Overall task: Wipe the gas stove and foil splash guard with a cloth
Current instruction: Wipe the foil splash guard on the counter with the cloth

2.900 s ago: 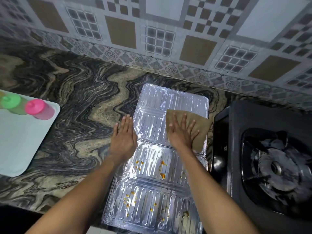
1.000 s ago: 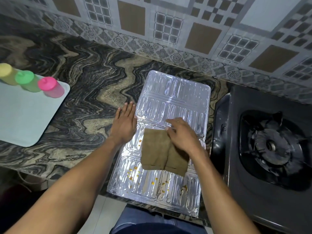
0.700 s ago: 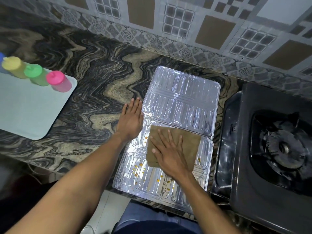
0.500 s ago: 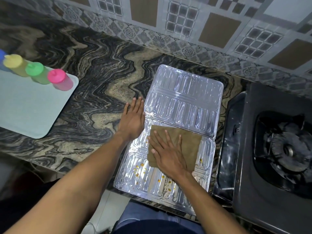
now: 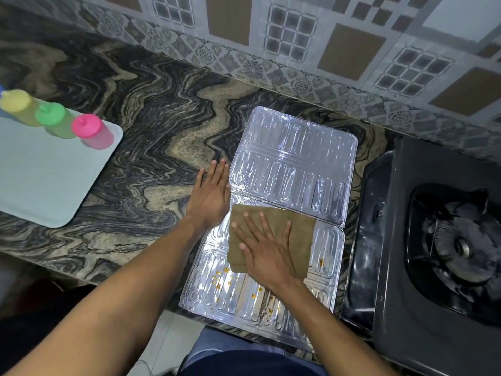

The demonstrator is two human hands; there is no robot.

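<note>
The silver foil splash guard [image 5: 295, 161] lies flat on the marble counter, its near end hanging over the counter edge. Orange food specks dot its near panel. A folded brown cloth [image 5: 301, 232] rests across the guard's middle fold. My right hand [image 5: 264, 251] presses flat on the cloth with fingers spread. My left hand [image 5: 211, 196] lies flat on the guard's left edge and the counter, holding nothing. The black gas stove [image 5: 444, 240] stands to the right, its burner visible.
A pale blue tray [image 5: 40, 183] at the left carries yellow, green and pink capped bottles [image 5: 92, 131]. A patterned tile wall [image 5: 298, 36] runs along the back. The counter's front edge is close to my body.
My right hand went from gripping the cloth's edge to lying flat on it, after drawing it from the guard's far right toward the near panel. The left hand stays put.
</note>
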